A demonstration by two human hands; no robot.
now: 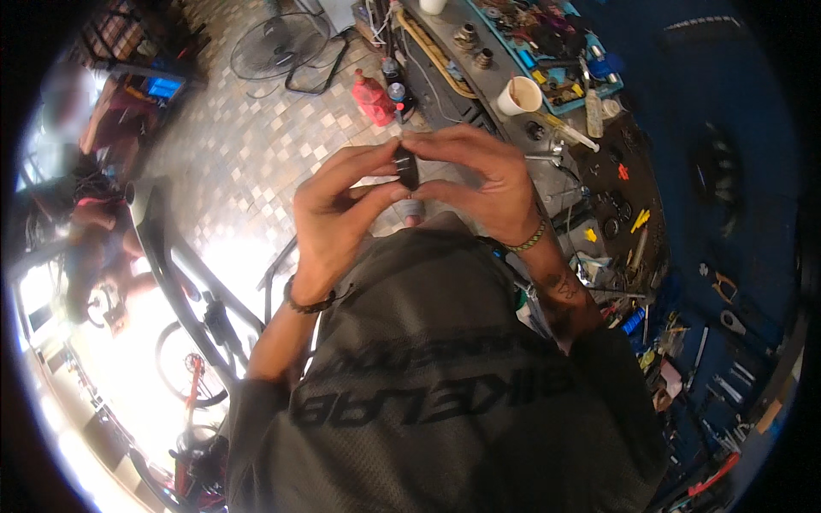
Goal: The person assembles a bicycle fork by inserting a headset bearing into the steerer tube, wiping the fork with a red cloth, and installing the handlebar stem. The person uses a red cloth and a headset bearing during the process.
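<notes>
A small dark, roughly oval part [408, 169] with pale lines across its face is held up in front of my chest, its exact kind too small to make out. My left hand [333, 205] pinches its left edge between thumb and fingertips. From the other side, the thumb and fingers of my right hand [492, 184] close on its right edge. Both wrists wear bracelets, and my forearms rise on either side of my dark shirt. The part's far side is hidden from view.
On my right, a cluttered workbench [571, 198] bears a paper cup [519, 96], a syringe [575, 133] and a blue tray [560, 107] of tools. Ahead on the tiled floor are a fan [278, 47] and a red jug [373, 98]. A bicycle frame [167, 256] and a person stand left.
</notes>
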